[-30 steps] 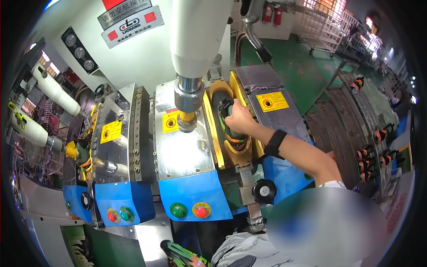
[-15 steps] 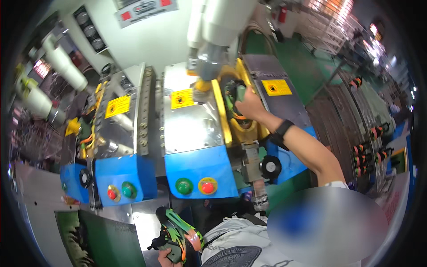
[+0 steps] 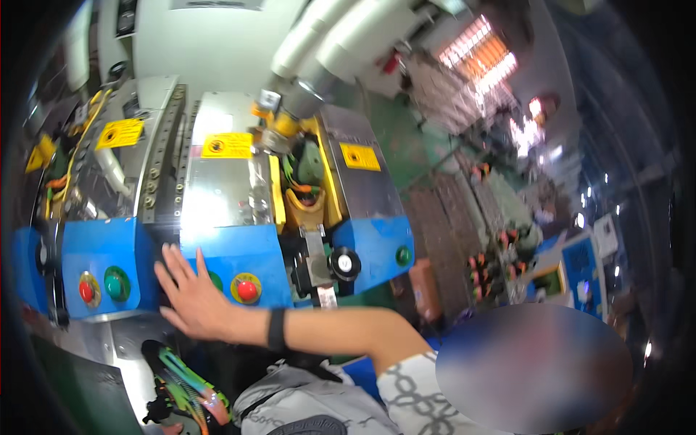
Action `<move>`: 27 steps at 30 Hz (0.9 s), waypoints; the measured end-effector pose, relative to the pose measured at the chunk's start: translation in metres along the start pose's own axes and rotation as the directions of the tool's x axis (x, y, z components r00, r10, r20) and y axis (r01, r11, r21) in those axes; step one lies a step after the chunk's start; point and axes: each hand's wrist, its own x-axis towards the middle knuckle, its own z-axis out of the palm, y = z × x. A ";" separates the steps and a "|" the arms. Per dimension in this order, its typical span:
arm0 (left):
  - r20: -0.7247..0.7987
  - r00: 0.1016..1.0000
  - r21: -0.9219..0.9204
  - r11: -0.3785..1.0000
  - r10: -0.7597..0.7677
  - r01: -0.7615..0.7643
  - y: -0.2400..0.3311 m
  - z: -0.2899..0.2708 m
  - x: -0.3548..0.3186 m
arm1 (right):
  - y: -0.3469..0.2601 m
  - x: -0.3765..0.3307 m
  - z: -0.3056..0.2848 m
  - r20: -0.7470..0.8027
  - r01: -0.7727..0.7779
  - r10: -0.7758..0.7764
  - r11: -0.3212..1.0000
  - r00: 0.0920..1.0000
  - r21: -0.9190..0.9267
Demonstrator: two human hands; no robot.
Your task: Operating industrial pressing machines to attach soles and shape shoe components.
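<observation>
My right hand [image 3: 199, 301] is open, with its fingers spread over the machine's blue front panel [image 3: 243, 264]. It partly covers the green button [image 3: 215, 280], and a red button [image 3: 247, 291] sits just right of it. Only a bit of my left hand [image 3: 172, 429] shows at the lower edge. It holds a black, green and orange shoe upper [image 3: 190, 388] low at the left. Another shoe upper [image 3: 304, 190], with a grey-green last [image 3: 312, 163] in it, rests between the machine's yellow side pads; no hand is on it.
To the left stands a second press station with a red button [image 3: 88, 291] and a green button [image 3: 115, 284]. White robot arms [image 3: 319, 36] reach down over the middle station. Several shoe uppers lie on a rack [image 3: 500, 254] to the right.
My right hand has left the shoe upper in the machine and moved left and down to the green button. The left hand keeps its shoe upper. The view has swung right.
</observation>
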 end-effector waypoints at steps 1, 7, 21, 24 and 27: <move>-0.030 1.000 -0.060 0.998 0.005 -0.007 -0.008 -0.012 -0.004 | -0.016 -0.017 0.001 -0.044 0.040 -0.034 0.991 0.998 0.131; -0.051 0.966 -0.035 0.966 0.253 -0.255 -0.031 -0.147 -0.012 | -0.092 -0.132 0.088 0.394 -0.246 -0.091 0.648 0.915 0.721; -0.218 0.500 0.772 0.462 0.838 -0.437 -0.071 -0.250 -0.024 | -0.148 -0.148 0.110 0.762 -0.686 -0.182 0.343 0.622 0.642; -0.508 0.295 0.648 0.585 0.809 -0.488 -0.065 -0.282 -0.039 | -0.240 -0.176 0.142 0.846 -0.745 -0.085 0.434 0.527 0.507; -0.545 0.569 0.489 0.785 0.616 -0.380 -0.038 -0.324 0.009 | -0.306 -0.194 0.215 0.754 -0.480 -0.043 0.748 0.655 0.459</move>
